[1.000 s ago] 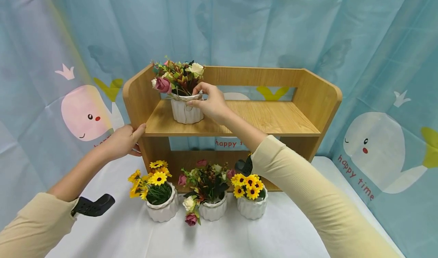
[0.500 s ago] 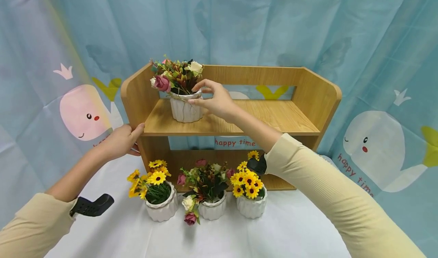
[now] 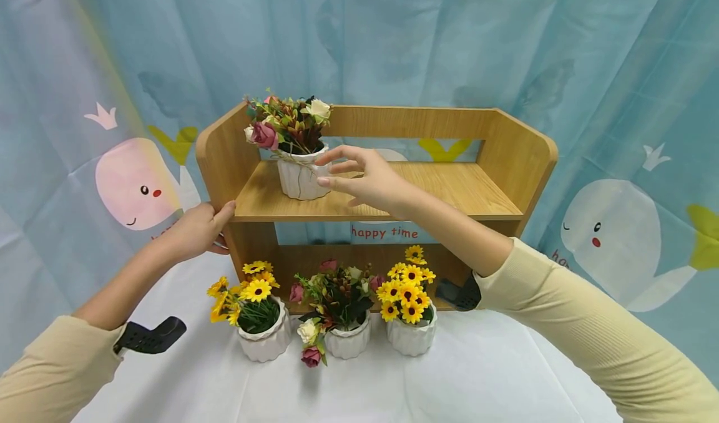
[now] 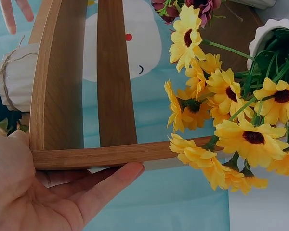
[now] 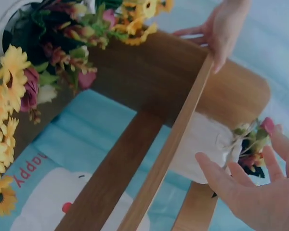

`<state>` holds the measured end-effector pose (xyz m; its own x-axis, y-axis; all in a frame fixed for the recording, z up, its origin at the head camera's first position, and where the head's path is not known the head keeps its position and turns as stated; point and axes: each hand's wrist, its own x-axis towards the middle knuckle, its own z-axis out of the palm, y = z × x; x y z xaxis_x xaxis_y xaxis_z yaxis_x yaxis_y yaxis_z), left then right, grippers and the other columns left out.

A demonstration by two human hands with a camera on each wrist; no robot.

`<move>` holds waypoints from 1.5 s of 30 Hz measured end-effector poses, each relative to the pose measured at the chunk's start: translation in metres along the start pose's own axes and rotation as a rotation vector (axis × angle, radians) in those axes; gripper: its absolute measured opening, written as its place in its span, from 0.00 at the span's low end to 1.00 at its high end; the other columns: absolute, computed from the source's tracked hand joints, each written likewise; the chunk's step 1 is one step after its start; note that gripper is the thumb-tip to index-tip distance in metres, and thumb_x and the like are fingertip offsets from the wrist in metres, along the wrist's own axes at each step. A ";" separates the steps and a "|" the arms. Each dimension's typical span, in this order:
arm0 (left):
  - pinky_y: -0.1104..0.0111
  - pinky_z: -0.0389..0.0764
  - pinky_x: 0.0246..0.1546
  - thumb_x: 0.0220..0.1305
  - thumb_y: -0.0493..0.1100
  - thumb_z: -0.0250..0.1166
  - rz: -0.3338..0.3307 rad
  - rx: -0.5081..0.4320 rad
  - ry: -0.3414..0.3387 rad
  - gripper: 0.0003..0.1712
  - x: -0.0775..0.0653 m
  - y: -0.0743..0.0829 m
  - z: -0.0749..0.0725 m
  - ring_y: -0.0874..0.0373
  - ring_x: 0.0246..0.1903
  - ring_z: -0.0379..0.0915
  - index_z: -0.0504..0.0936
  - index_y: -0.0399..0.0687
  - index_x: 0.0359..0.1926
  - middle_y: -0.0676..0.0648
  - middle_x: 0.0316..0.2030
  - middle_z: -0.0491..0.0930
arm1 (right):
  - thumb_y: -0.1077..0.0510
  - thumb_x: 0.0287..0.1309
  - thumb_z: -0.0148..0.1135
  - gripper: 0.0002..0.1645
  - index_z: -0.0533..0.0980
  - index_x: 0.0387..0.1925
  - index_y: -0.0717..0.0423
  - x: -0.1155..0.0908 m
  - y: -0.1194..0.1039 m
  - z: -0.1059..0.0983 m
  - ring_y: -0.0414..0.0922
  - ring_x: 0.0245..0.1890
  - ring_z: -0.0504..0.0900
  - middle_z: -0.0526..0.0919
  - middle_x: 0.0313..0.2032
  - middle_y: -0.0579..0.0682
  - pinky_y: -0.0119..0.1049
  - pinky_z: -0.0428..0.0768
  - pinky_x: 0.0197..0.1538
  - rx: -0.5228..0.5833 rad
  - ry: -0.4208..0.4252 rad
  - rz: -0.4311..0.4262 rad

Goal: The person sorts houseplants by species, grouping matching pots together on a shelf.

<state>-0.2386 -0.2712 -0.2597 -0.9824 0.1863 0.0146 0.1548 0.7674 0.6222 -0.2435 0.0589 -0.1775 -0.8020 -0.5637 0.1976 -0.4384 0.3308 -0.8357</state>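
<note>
My left hand (image 3: 193,231) grips the left side panel of a two-tier wooden shelf (image 3: 449,189); in the left wrist view its fingers (image 4: 108,190) lie along the panel's outer face. On the upper tier, near the left end, stands a white ribbed flower pot (image 3: 298,179) tied with twine and filled with pink and cream artificial roses. Just right of that pot hovers my right hand (image 3: 379,183), fingers parted and holding nothing. The right wrist view also shows the spread fingers of this hand (image 5: 260,202) beside the pot (image 5: 197,147).
Three more white pots stand in a row on the white cloth before the lower tier: a left sunflower pot (image 3: 266,342), a middle rose pot (image 3: 348,343) and a right sunflower pot (image 3: 412,337). A blue printed curtain (image 3: 393,42) hangs behind the shelf.
My right hand has let go of the rose pot's rim and drawn back to the right, its fingers spreading. The pot stays on the upper tier; my left hand keeps its grip.
</note>
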 end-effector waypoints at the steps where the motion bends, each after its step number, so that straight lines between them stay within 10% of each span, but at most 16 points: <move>1: 0.56 0.92 0.36 0.88 0.54 0.31 0.001 0.000 0.002 0.41 0.000 0.000 0.000 0.36 0.40 0.88 0.68 0.10 0.55 0.16 0.53 0.75 | 0.56 0.76 0.63 0.24 0.75 0.69 0.54 -0.003 0.000 0.001 0.54 0.70 0.76 0.74 0.72 0.57 0.59 0.85 0.59 -0.004 -0.003 -0.011; 24: 0.56 0.92 0.36 0.87 0.54 0.31 0.008 0.015 0.015 0.42 0.000 -0.002 0.001 0.35 0.40 0.88 0.67 0.10 0.57 0.15 0.54 0.75 | 0.62 0.72 0.66 0.21 0.78 0.62 0.63 -0.051 0.037 0.026 0.55 0.60 0.85 0.83 0.62 0.59 0.50 0.86 0.61 -0.078 0.031 -0.219; 45: 0.56 0.92 0.36 0.87 0.54 0.31 0.006 0.021 0.015 0.42 0.000 -0.001 0.001 0.35 0.41 0.88 0.67 0.10 0.56 0.15 0.54 0.75 | 0.59 0.73 0.66 0.17 0.81 0.59 0.58 -0.084 0.083 0.061 0.54 0.56 0.88 0.86 0.58 0.56 0.40 0.87 0.57 -0.067 0.054 -0.206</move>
<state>-0.2382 -0.2713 -0.2609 -0.9829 0.1819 0.0296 0.1624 0.7790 0.6057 -0.1878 0.0880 -0.2948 -0.7123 -0.5837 0.3898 -0.6200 0.2630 -0.7392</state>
